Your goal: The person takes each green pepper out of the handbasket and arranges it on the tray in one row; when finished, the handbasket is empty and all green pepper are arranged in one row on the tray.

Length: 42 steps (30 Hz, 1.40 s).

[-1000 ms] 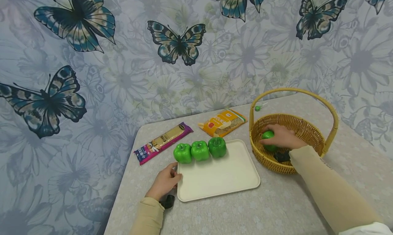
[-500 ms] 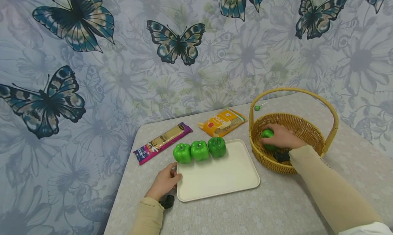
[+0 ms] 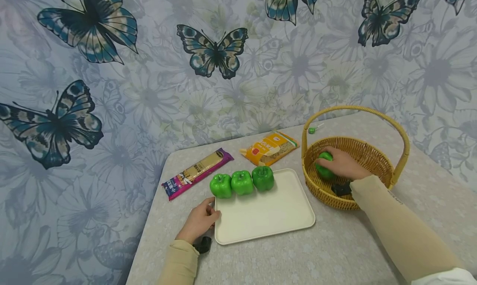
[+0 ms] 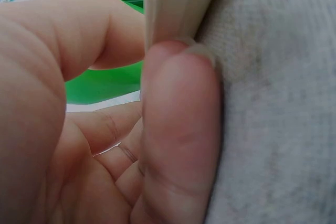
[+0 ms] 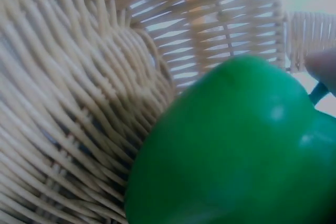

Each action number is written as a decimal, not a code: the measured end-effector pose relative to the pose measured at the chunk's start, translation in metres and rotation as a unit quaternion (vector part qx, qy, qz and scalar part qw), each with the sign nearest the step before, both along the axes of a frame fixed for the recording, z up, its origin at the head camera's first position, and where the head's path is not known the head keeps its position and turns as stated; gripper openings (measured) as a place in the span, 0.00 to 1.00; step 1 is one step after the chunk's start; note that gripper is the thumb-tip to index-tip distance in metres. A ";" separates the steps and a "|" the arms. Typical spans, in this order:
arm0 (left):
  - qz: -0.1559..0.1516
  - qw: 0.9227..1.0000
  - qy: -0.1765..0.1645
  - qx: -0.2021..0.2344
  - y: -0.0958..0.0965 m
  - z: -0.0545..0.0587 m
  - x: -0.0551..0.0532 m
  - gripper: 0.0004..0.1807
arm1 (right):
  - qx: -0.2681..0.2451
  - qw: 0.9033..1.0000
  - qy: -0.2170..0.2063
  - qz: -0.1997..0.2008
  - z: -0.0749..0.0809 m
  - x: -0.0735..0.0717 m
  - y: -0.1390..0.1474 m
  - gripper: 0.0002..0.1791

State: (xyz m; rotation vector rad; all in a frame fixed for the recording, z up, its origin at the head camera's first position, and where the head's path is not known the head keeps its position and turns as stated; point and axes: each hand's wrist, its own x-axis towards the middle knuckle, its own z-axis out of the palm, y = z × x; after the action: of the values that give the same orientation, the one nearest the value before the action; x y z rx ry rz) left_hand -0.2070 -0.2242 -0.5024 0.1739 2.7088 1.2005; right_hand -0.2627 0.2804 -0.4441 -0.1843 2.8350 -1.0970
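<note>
In the head view, my right hand (image 3: 343,164) reaches down inside the wicker basket (image 3: 331,204) and grips a green bell pepper (image 3: 325,172). The right wrist view shows that bell pepper (image 5: 236,145) large against the woven wall, a fingertip (image 5: 323,69) beside its stem. My left hand (image 3: 199,221) holds the left edge of the cream tray (image 3: 268,219). Close up in the left wrist view, thumb and fingers meet at the tray's rim (image 4: 176,9). Several green things stand out there: a row of 3 bell peppers (image 3: 242,183) lies along the tray's far left edge.
Behind the tray lie a long purple packet of noodles (image 3: 198,173) and an orange bag of grain (image 3: 271,148). A small green item (image 3: 311,130) rests behind the basket, whose tall handle (image 3: 354,108) arches over my right hand. A butterfly-patterned wall (image 3: 238,103) backs the table.
The bell pepper in my right hand has turned and shifted slightly within the basket, and the hand's fingers have moved over it. My left hand stays at the tray's edge.
</note>
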 end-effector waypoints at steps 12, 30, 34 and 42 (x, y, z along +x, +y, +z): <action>0.002 1.000 -0.003 0.001 0.000 0.000 0.001 0.32 | 0.000 0.999 0.033 -0.014 0.004 0.001 0.000 0.31; 0.001 1.000 -0.005 0.005 0.002 0.002 0.002 0.33 | 0.000 1.000 0.020 -0.023 0.007 0.003 0.000 0.30; 0.000 1.000 -0.004 0.005 0.001 0.000 0.001 0.33 | -0.009 1.000 0.013 -0.008 0.007 0.004 -0.001 0.33; 0.000 1.000 -0.005 0.006 0.000 0.000 0.001 0.33 | 0.016 1.000 0.009 -0.010 0.006 0.003 -0.001 0.45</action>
State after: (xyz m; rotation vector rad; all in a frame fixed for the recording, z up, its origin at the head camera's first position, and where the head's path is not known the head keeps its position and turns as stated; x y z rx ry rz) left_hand -0.2061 -0.2239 -0.5020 0.1700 2.6940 1.2148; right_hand -0.2595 0.2790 -0.4385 -0.1646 2.8748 -1.0596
